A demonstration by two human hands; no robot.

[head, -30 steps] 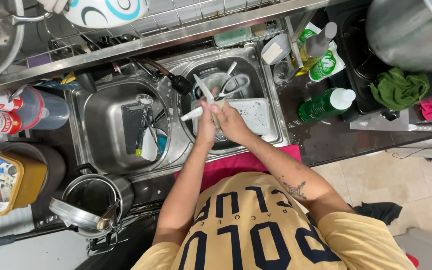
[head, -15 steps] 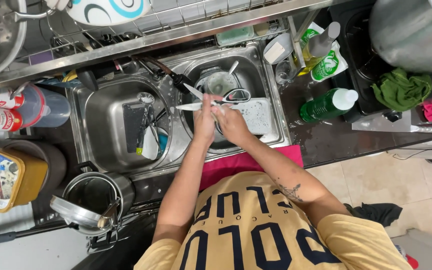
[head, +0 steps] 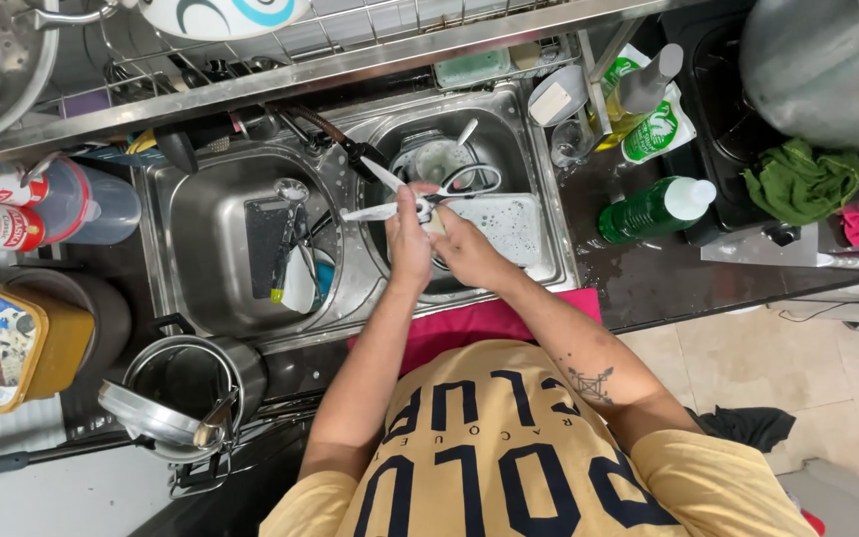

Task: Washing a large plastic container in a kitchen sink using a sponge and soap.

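Right basin [head: 539, 149]: upper centre of frame; holds a round bowl [head: 437, 159] with a spoon handle slanting out, plus a soapy flat tray [head: 509, 224] along its lower part
Left basin [head: 191, 239]: left of centre; contains a dark rectangular item lying flat, a ladle, and a white and blue piece near its right wall
Pot [head: 196, 383]: lower left, open, interior dark, lid leaning against its rim
Scissors [head: 420, 199]: over the right basin, just above the tray; blades spread wide and pointing toward the left of frame, one tip up-left, the other left and slightly down; loop handles toward the right; long axis roughly horizontal across the frame
Left hand [head: 410, 244]: fingers closed around the scissors at the pivot
Right hand [head: 464, 249]: touching the left hand, curled against the scissors just below the handles; exact grip hidden
Green bottle [head: 653, 209]: on its side on the dark counter at right, white cap toward the right
Green cloth [head: 802, 184]: bunched, upper right
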